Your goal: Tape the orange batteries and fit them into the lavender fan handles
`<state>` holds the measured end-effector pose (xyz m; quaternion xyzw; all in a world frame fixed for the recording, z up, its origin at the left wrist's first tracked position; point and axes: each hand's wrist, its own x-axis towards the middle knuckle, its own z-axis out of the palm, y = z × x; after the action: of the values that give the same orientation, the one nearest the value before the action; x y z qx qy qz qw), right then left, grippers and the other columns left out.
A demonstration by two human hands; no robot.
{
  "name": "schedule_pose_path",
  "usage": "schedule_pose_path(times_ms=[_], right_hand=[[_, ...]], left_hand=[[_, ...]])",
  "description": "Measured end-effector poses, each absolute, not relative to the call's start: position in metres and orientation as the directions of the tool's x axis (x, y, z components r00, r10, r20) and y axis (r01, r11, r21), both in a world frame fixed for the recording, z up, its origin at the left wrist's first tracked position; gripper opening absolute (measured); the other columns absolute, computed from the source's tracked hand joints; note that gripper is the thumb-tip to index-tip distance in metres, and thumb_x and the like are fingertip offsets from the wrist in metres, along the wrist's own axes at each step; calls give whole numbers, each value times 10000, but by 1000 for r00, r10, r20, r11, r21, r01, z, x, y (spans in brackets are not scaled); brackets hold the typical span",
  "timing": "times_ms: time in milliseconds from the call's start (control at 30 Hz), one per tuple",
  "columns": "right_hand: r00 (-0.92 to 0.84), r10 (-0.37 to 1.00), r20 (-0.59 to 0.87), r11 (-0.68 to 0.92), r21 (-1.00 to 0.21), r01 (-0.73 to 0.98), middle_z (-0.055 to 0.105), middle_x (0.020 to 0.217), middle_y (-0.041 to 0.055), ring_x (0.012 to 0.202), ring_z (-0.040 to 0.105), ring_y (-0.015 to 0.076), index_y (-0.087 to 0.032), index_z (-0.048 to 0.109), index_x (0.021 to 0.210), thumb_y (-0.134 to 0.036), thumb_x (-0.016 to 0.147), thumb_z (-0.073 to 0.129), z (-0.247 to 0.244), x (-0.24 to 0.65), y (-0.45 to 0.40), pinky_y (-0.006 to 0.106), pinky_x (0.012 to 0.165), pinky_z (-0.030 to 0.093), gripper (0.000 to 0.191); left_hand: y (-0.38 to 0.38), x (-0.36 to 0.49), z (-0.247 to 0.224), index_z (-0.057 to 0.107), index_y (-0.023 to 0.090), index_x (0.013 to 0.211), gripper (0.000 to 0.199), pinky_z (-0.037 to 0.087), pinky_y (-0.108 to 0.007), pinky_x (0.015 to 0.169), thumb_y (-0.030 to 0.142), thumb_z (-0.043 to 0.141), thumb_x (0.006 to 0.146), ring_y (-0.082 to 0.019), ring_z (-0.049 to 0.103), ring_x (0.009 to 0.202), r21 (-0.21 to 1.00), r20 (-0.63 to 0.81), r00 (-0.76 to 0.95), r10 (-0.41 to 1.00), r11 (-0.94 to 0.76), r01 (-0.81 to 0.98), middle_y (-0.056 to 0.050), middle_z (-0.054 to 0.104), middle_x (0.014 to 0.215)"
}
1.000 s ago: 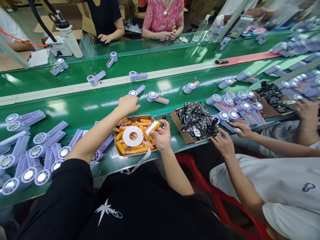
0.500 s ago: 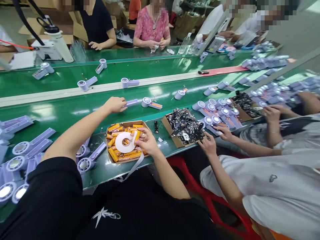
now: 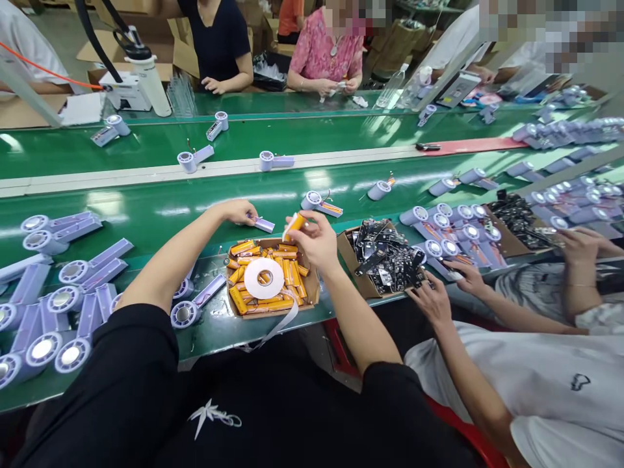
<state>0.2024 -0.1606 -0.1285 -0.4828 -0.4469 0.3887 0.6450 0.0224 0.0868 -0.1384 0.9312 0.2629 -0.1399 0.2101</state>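
Okay, using the battery box [image 3: 313, 294] as the landmark, since it's right in front of the wearer on the worktop [image 3: 205, 337]. The left hand [image 3: 238, 212] is just past its far left corner, fingers closed around one end of a purple housing [image 3: 264, 225]; the round part is hidden by the hand. The right hand [image 3: 314, 240] is above the box's far right corner, fingers pinched on an orange cell [image 3: 294, 227] with a white strip along it. A tape roll [image 3: 252, 279] sits on the cells inside the box, so it covers a bunch of them, and its loose tail [image 3: 287, 318] trails over the near side. Right of the box there's a carton of black boards [image 3: 385, 253], pretty crowded in, with a co-worker's hand [image 3: 433, 299] at its far end. Spare housings [image 3: 65, 299] are heaped left of the box, partly blocked by the left forearm, and another wired housing [image 3: 312, 199] lies beyond it.
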Motion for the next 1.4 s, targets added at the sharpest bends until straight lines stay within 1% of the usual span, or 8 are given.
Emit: schedule_pose_path(times_ms=[233, 467, 567, 700, 900, 1033, 1167, 1400], right_hand=[[15, 995, 96, 78, -875, 477, 851, 1071, 54, 1063, 819, 243, -202, 670, 1382, -247, 873, 802, -147, 217, -63, 378, 1058, 609, 528], [-166, 982, -87, 124, -367, 922, 852, 1131, 98, 1088, 797, 300, -265, 663, 1494, -297, 1018, 738, -146, 222, -52, 342, 962, 559, 483], [-207, 962, -179, 165, -226, 960, 847, 1164, 114, 1107, 792, 334, -311, 649, 1544, -347, 1038, 721, -140, 219, -50, 355, 960, 553, 512], [-203, 942, -267, 157, -182, 971, 809, 1301, 167, 1187, 765, 366, -290, 736, 1460, -438, 1064, 678, -138, 203, -41, 420, 1004, 556, 426], [-278, 919, -279, 182, -326, 928, 835, 1299, 62, 1132, 774, 265, -291, 816, 1347, -426, 1018, 739, -117, 243, -30, 348, 1032, 547, 364], [27, 996, -87, -55, -334, 941, 785, 1409, 115, 1257, 731, 253, -189, 769, 1423, -368, 1089, 571, -93, 343, -37, 352, 1100, 529, 428], [324, 918, -228, -355, -113, 928, 796, 1338, 211, 1209, 756, 312, -105, 819, 1317, -285, 1040, 631, -88, 426, -50, 392, 1041, 560, 380], [325, 836, -441, -413, -118, 903, 862, 1097, 124, 920, 786, 198, -163, 883, 1186, -254, 964, 794, -115, 473, -54, 287, 894, 580, 256]], left_hand=[[85, 29, -149, 731, 184, 1093, 353, 486, -275, 821, 438, 520, 967, -213, 695, 961, 390, -277, 795, 539, -693, 606, -79, 807, 1131], [83, 45, -160, 691, 230, 1065, 233, 518, -303, 882, 399, 544, 999, -241, 720, 1032, 388, -289, 756, 587, -650, 653, -72, 802, 1121], [81, 51, -161, 698, 240, 1096, 243, 532, -325, 926, 380, 515, 1019, -251, 728, 1083, 380, -298, 736, 607, -632, 675, -75, 805, 1156], [76, 60, -159, 725, 243, 1150, 301, 544, -353, 955, 372, 482, 1029, -267, 738, 1106, 352, -318, 707, 632, -614, 707, -81, 810, 1183], [68, 71, -150, 745, 264, 1238, 503, 521, -405, 1019, 563, 373, 1080, -325, 684, 1251, 258, -329, 657, 678, -605, 753, -106, 791, 1278], [60, 81, -146, 801, 266, 1149, 656, 483, -453, 1089, 826, 534, 935, -381, 639, 1280, 233, -352, 675, 648, -638, 734, -116, 805, 1229], [52, 94, -143, 830, 264, 1102, 786, 432, -576, 1141, 952, 671, 755, -443, 590, 1313, 175, -390, 649, 653, -639, 749, -157, 799, 1254], [54, 114, -145, 829, 296, 1110, 838, 434, -673, 1123, 966, 780, 609, -479, 598, 1303, 132, -418, 572, 706, -576, 807, -193, 789, 1286]])
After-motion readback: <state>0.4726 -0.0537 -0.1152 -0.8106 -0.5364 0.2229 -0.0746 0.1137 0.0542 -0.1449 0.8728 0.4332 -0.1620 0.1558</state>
